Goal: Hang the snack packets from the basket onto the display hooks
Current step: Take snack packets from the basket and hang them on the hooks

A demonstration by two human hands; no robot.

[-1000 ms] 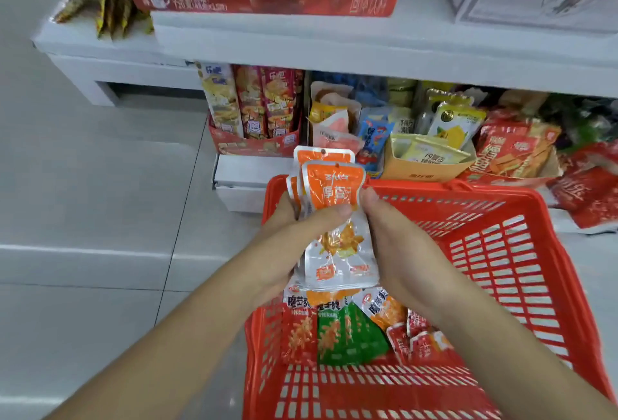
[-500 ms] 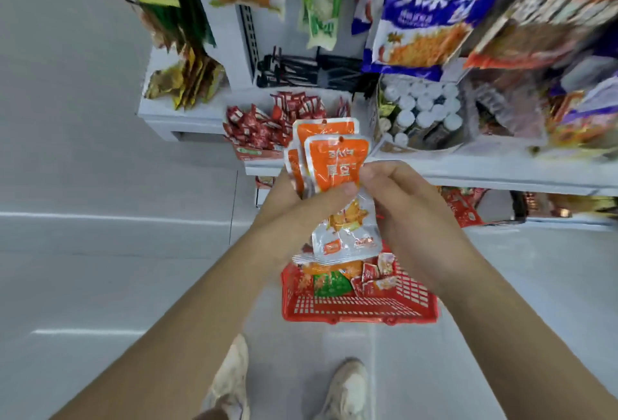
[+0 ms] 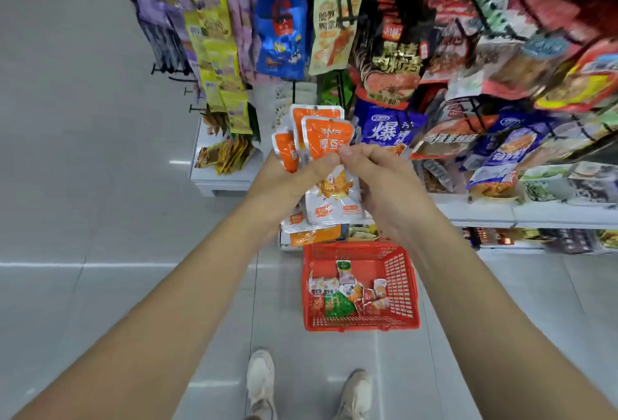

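I hold a small stack of orange-and-white snack packets (image 3: 326,138) upright at chest height. My left hand (image 3: 284,185) grips the stack from the left, thumb across the front packet. From the right, my right hand (image 3: 384,182) pinches the front packet's edge with curled fingers. Below on the floor stands the red plastic basket (image 3: 398,286) with several mixed packets lying in its bottom. Black display hooks (image 3: 346,15) loaded with hanging snack bags fill the wall above and behind the stack.
Bare black hooks (image 3: 174,70) stick out at the rack's left end. White lower shelves (image 3: 521,212) carry more goods to the right and a low white plinth (image 3: 220,179) to the left. My two shoes (image 3: 261,383) stand on grey floor tiles behind the basket.
I have risen from the basket with the packets; the basket now lies far below and the hanging rack has come into view. Both hands keep the same hold.
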